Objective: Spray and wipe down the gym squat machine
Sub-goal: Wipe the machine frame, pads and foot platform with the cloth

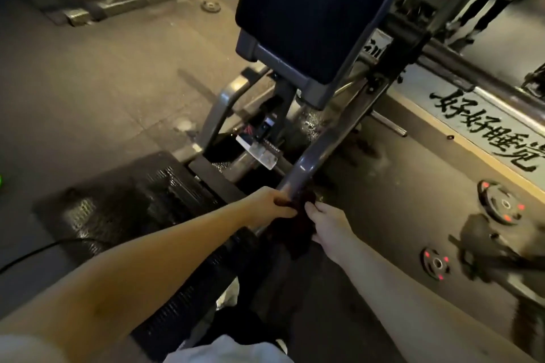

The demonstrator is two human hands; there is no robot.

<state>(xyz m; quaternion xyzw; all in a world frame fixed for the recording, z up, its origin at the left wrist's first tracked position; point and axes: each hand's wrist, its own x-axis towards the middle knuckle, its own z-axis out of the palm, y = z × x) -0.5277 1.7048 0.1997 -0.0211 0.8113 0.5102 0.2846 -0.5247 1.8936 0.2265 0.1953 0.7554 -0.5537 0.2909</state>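
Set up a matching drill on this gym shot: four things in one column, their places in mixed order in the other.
Things:
1. cloth
2. back pad
3. footplate
4. weight plates

Places:
A. on the floor at the right
B. top centre of the view
C. at the frame tube, held by the left hand and right hand
D. lower left, beneath the left forearm

Pairs: 1-C, 2-B, 3-D, 4-A
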